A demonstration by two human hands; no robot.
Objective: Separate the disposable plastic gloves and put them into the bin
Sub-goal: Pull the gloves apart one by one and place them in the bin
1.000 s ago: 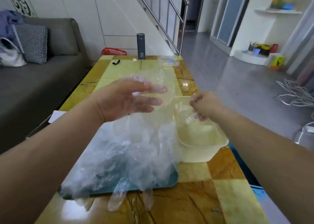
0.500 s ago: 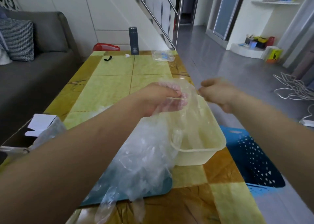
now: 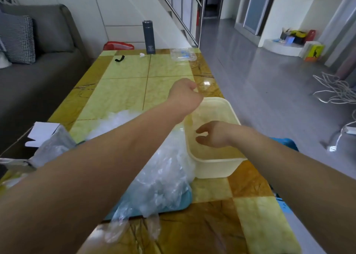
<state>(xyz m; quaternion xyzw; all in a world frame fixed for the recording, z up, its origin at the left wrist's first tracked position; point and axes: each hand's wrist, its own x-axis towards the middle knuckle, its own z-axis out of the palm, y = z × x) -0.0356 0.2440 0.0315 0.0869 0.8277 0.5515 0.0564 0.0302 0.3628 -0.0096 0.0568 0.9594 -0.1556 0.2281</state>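
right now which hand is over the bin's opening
The right hand, fingers loosely curled above the inside of the cream bin. The left hand is a fist by the bin's far left corner, over the table.

Far tabletop [image 3: 123, 93] lies open; glove pile [image 3: 165, 176] crowds the bin [image 3: 215, 169] on its left; right hand [image 3: 213, 136] seemingly occupies its mouth.

The left forearm [image 3: 92, 169], in the lower left of the frame, and the right forearm [image 3: 292, 169], lower right, were bare; the left hand [image 3: 184, 97] and right hand [image 3: 214, 137] were bare too.
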